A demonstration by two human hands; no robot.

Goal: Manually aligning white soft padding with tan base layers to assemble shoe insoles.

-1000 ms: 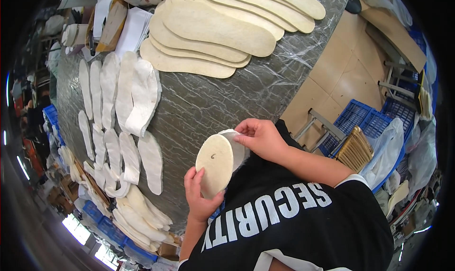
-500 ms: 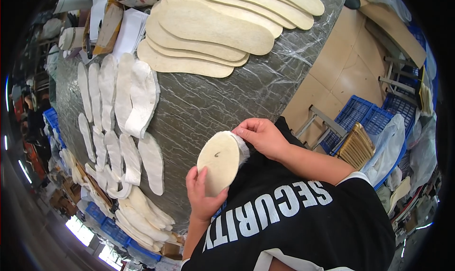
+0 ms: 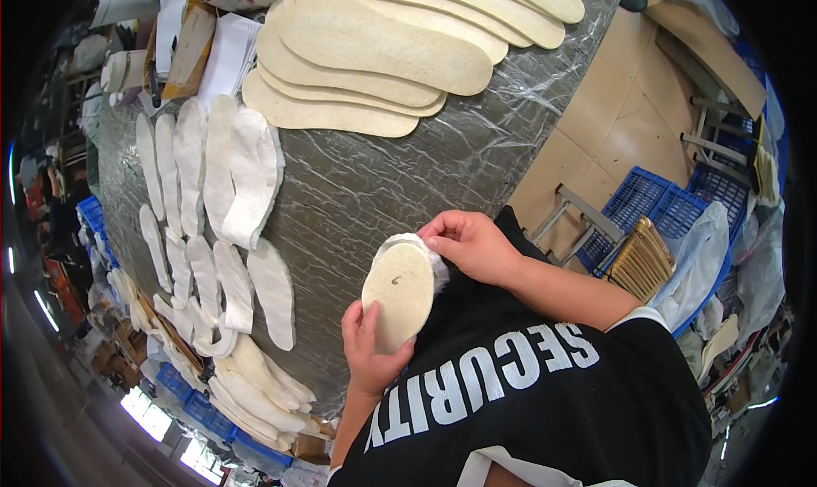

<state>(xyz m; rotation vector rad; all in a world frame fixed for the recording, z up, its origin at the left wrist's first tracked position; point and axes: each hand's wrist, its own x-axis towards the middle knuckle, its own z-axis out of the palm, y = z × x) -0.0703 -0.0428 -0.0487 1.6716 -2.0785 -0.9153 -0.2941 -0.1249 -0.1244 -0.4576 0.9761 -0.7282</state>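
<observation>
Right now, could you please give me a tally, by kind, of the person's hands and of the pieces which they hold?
Bare hands: 2 (left hand, right hand)
Cream piece: 1
White fluffy-edged piece, partly hidden behind the cream one: 1
Total: 4

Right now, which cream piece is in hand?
The cream piece with the dark mark, in the left hand; the fanned stack lies on the table, unheld.
</observation>
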